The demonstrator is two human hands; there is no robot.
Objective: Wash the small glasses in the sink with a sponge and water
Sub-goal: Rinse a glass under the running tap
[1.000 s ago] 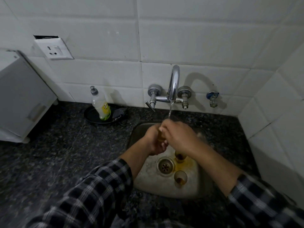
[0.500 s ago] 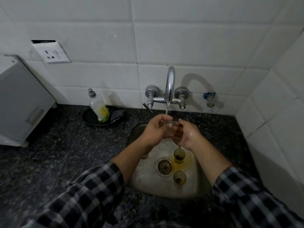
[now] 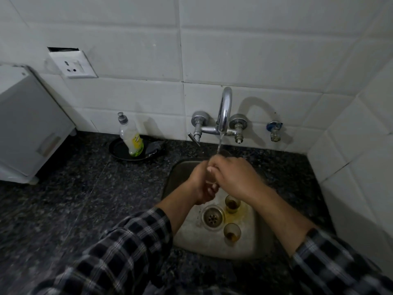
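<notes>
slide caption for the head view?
Both hands together under the running tap; two amber glasses wait in the sink.

Both hands, the left hand (image 3: 201, 184) and the right hand (image 3: 234, 177), are clasped together under the tap (image 3: 224, 111), filling the back of the sink (image 3: 261, 241) and blocking the stream. On the sink floor two small glasses (image 3: 232, 203) (image 3: 232, 231) stand right of the drain (image 3: 212, 217); the floor left of the drain is bare. The granite counter (image 3: 74, 199) is open in front of the dish soap bottle (image 3: 130, 137) on its black tray (image 3: 119, 150) and right of the white appliance (image 3: 27, 128).
</notes>
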